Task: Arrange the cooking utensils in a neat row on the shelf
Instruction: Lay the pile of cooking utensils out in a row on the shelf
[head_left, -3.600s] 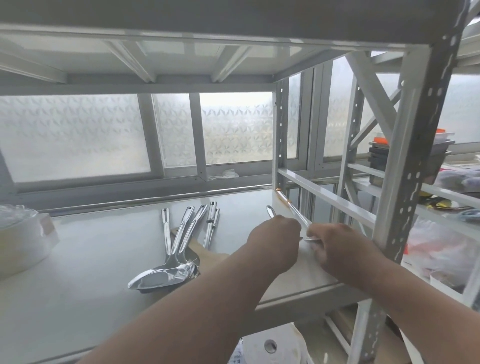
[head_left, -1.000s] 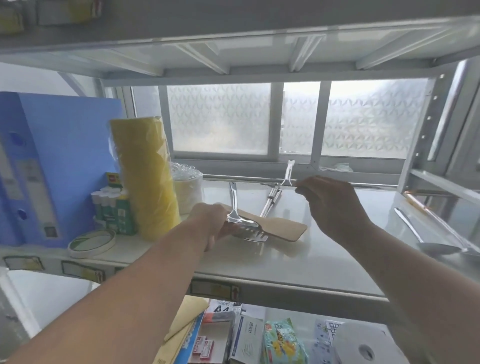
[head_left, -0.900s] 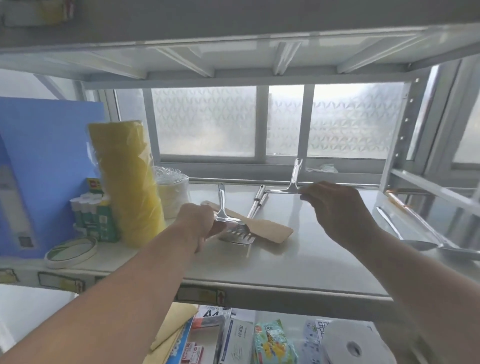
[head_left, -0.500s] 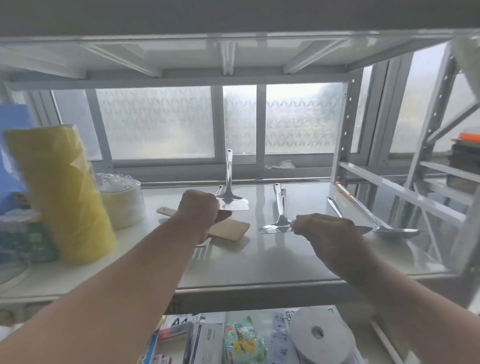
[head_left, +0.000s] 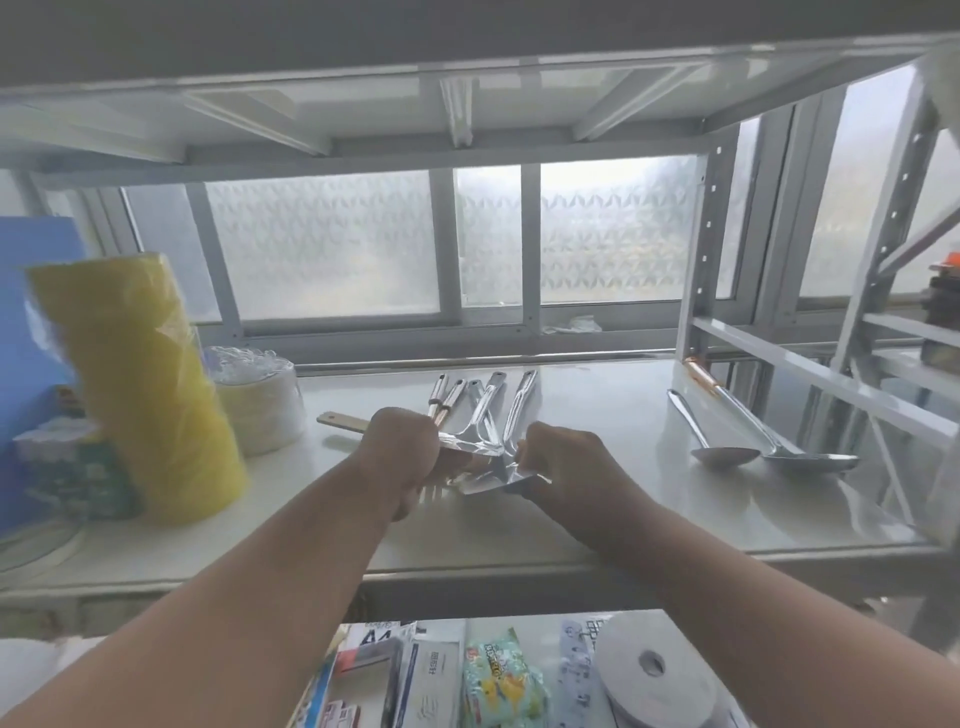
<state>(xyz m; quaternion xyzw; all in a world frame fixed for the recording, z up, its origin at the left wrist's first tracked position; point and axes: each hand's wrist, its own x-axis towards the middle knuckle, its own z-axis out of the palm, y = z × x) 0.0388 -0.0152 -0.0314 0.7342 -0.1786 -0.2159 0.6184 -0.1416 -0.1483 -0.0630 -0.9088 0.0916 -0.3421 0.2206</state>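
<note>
You are looking into soft daylight from the frosted windows (head_left: 613, 228) behind the shelf (head_left: 597, 415) — everything in front is backlit and a little hazy. The white shelf top throws back a pale glare, and the metal utensils (head_left: 483, 410) catch bright glints. Your forearms read dark. The wide lens bends the frame at the edges — the yellow roll (head_left: 135, 384) is smeared by blur.
</note>
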